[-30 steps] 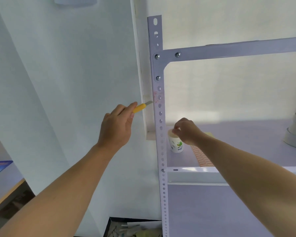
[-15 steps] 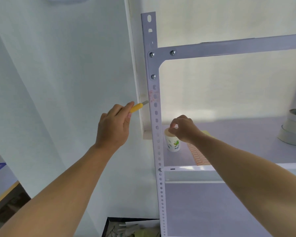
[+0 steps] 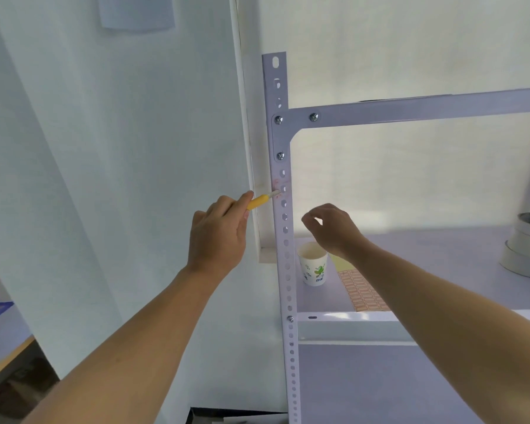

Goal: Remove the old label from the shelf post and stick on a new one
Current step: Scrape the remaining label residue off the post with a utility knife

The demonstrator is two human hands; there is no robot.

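A white perforated shelf post stands upright in the middle of the view. Faint reddish label residue marks the post below its lowest bolt. My left hand grips a yellow-handled knife, and its metal tip touches the post at the residue. My right hand hovers right of the post above a paper cup, thumb and forefinger pinched together; I cannot tell if anything is between them. A sheet of orange labels lies on the shelf, partly hidden by my right forearm.
The shelf board carries rolls of white tape at the far right. A horizontal beam crosses above. A white wall corner trim runs just left of the post. A dark box edge shows at the bottom.
My right hand has lifted from the cup's rim to a spot above it. The knife tip has stayed at the residue on the post, and the camera tilted down.
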